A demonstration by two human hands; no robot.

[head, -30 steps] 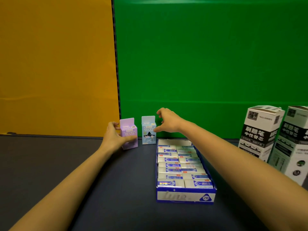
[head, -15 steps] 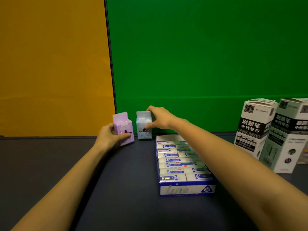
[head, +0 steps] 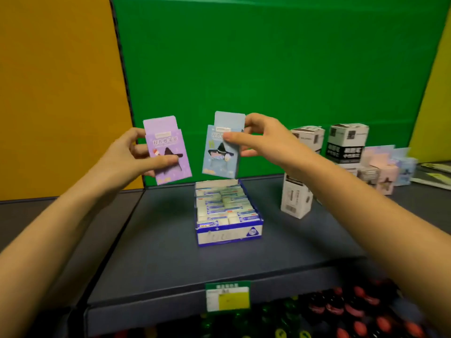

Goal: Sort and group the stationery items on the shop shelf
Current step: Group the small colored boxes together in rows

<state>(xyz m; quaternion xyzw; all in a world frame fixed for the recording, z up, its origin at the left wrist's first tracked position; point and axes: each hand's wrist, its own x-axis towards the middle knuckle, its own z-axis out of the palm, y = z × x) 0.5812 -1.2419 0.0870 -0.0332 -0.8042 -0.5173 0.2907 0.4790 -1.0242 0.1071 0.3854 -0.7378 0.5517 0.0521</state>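
My left hand [head: 133,157] grips a small purple box [head: 168,151] and holds it up in the air above the dark shelf [head: 156,252]. My right hand [head: 263,140] grips a small light-blue box [head: 219,154] with a witch-hat picture, also lifted, just right of the purple one. Both boxes hang above the far end of an open blue-and-white carton [head: 228,236] filled with several wrapped erasers.
Two tall black-and-white pen boxes [head: 346,142] stand at the right, one partly hidden by my right forearm. Beyond them are pastel pink and blue boxes [head: 385,169]. A green price tag [head: 228,297] hangs on the shelf's front edge; red and green items lie below.
Both hands have lifted their boxes off the shelf and brought them up and toward me. The camera has pulled back, so the shelf's front edge and the right-hand boxes now show.
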